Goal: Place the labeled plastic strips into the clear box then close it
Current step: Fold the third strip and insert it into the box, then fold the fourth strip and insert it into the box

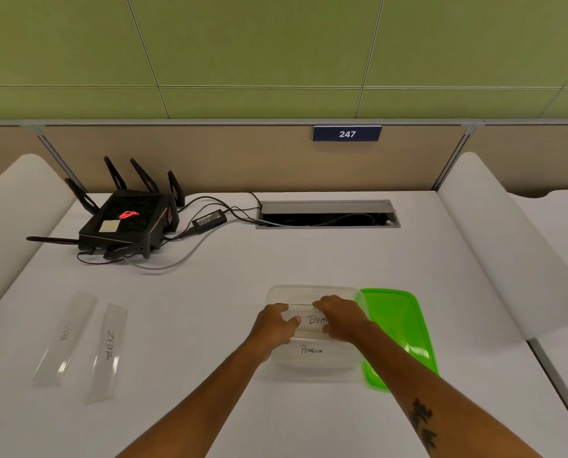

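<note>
The clear box (312, 290) stands on the white table in front of me, without its lid. Inside it lies a strip labeled PENGUIN (312, 350). Over the box, my left hand (274, 325) and my right hand (340, 317) hold the two ends of a strip labeled BEAR (314, 320), its last letter hidden by my right hand. The green lid (398, 328) lies flat just right of the box. Two more strips rest on the table at the left, one labeled DOG (65, 337) and one labeled ZEBRA (107, 352).
A black router (128, 219) with antennas and its cables sits at the back left. A cable slot (327, 214) opens in the table at the back centre. White rolled sheets (507, 246) border the table on both sides.
</note>
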`<state>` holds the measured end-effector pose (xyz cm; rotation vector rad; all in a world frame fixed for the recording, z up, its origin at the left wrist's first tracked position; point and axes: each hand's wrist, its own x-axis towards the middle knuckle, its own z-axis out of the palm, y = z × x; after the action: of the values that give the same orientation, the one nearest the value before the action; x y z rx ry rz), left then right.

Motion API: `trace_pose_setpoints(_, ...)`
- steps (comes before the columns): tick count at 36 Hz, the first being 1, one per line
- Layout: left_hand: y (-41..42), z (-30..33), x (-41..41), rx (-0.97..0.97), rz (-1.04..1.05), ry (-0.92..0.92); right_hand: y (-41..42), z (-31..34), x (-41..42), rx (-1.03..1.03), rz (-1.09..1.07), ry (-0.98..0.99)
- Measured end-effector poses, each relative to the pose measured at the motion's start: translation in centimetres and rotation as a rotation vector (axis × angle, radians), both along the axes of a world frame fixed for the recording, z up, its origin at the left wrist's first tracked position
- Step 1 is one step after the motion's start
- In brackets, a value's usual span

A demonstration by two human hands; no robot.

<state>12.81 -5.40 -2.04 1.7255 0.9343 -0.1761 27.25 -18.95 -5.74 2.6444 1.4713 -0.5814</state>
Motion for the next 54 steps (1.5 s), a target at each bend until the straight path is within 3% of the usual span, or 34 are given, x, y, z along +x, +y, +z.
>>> trace_pose_setpoints(9, 2.1, 0.9, -1.8, -0.046, 0.025, -0.13, 0.5, 1.4, -0.6, 0.021, -0.064, -0.026)
trace_pose_setpoints(17, 7.5, 2.6, -5.5, 0.093, 0.123, -0.213, 4.0, 4.8, -3.2, 0.398, -0.202, -0.078)
trace_pose_setpoints(25, 15.5, 2.1, -11.9, 0.283, 0.234, -0.119, 9.5, 5.4, -8.4, 0.623, -0.108, -0.059)
trace_pose_setpoints(33, 21.1, 0.9, -19.1, 0.444, 0.303, 0.025, 14.4, 2.4, -16.4, 0.57, 0.042, 0.127)
trace_pose_setpoints(40, 24.1, -0.6, -23.8, 0.531, 0.32, 0.105, 18.1, 0.7, -23.2, 0.402, 0.145, 0.315)
trace_pose_setpoints(54, 26.6, -3.4, -26.1, 0.446, 0.322, 0.182, 23.5, -0.4, -31.0, 0.218, 0.093, 0.653)
